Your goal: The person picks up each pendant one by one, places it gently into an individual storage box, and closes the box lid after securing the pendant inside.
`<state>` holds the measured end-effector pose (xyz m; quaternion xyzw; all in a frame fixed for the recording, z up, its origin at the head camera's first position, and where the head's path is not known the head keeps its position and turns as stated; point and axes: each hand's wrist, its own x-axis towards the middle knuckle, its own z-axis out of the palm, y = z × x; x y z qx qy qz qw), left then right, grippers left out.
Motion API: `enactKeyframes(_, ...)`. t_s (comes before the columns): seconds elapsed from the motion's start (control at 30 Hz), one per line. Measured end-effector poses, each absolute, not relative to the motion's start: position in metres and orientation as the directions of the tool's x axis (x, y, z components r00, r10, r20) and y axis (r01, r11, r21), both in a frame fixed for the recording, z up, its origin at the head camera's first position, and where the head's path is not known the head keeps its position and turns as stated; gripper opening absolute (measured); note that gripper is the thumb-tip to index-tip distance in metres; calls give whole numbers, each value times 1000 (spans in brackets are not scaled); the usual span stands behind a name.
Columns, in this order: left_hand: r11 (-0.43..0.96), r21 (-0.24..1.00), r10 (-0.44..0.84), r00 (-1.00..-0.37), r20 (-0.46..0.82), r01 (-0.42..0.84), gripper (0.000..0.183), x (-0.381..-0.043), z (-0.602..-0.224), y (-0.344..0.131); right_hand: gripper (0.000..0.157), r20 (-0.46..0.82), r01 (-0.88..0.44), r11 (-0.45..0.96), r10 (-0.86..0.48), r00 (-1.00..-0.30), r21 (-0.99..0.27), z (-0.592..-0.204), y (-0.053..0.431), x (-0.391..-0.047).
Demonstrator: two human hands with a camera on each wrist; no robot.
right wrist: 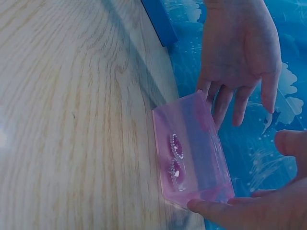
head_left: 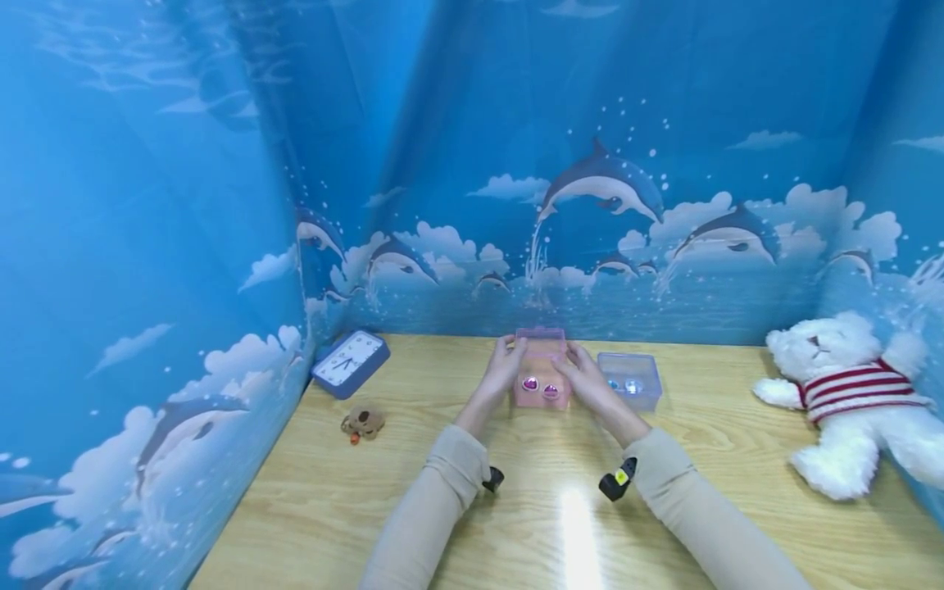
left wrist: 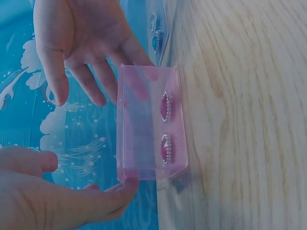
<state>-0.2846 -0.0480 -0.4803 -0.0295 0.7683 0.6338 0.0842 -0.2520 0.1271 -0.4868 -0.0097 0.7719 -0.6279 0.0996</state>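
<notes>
A see-through pink box (head_left: 525, 399) stands on the wooden table, its lid (head_left: 541, 333) raised at the back. Inside are two pink gem pieces edged with small beads; one gem (left wrist: 166, 106) shows through the wall in the left wrist view. My left hand (head_left: 507, 364) is at the box's left side, fingertips against it and thumb apart. On the opposite side is my right hand (head_left: 587, 377), fingers extended along the wall. The right wrist view shows my right hand's fingertips (right wrist: 199, 206) at a lower corner of the box.
Just right of my right hand sits a see-through purplish box (head_left: 649, 400) with blue gem pieces inside. A blue clock (head_left: 350, 364) and a small brown plush charm (head_left: 364, 421) lie to the left. A white teddy bear (head_left: 848, 393) lies far right. Dolphin-print curtain (head_left: 457, 164) borders the table.
</notes>
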Motion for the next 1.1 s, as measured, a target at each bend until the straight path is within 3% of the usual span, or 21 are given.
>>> enactKeyframes(0.23,144,979,-5,-990,-144,-143,61,-284,-484,-49,81,-150,127,174,-126,-981,-977,-488,125,-251)
enactKeyframes(0.53,144,981,-19,-992,-129,-130,72,-284,-483,-51,89,-196,181,140,-100,-976,-973,-485,123,-254)
enactKeyframes(0.9,206,977,-57,-997,-53,-64,60,-281,-477,-53,72,-250,258,-47,-140,-958,-965,-476,118,-257)
enactKeyframes(1.1,200,977,-73,-996,-61,-74,50,-281,-479,-56,62,-218,221,-17,-112,-969,-975,-482,115,-259)
